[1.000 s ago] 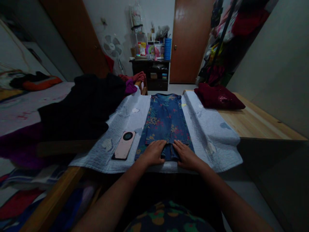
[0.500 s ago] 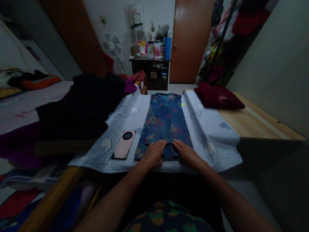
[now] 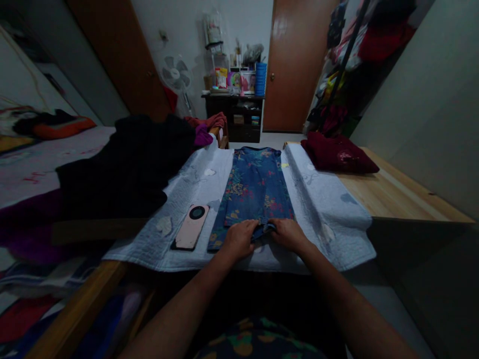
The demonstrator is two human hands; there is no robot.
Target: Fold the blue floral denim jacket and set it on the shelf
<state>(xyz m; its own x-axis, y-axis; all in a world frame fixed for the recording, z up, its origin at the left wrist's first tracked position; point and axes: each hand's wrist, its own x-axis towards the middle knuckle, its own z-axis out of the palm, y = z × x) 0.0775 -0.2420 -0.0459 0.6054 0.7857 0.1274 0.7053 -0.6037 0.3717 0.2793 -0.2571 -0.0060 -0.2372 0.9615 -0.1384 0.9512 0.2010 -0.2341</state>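
A blue garment (image 3: 258, 174) with a red, yellow and green floral print lies folded lengthwise on a pale quilted cloth. My left hand (image 3: 240, 239) is at its near edge, fingers bent over the fabric and thumb on the near side. My right hand (image 3: 288, 233) is closed on the near right edge, which is lifted and bunched between the two hands. The near left corner lies flat. Fabric under both palms is hidden. A pink phone (image 3: 191, 228) with a round black camera lies face down to the left of the garment.
The quilted cloth (image 3: 322, 199) drapes over the surface's front edge. Dark clothing (image 3: 123, 164) is heaped at left, beside a wooden rail (image 3: 78, 309). A folded maroon garment (image 3: 339, 152) rests on the wooden board (image 3: 404, 192) at right. A fan (image 3: 175, 75) and black cabinet (image 3: 234, 132) stand behind.
The near right edge of the blue garment has come up and curled away from the cloth. My right hand has gone from lying flat to gripping it; my left fingers have bent slightly.
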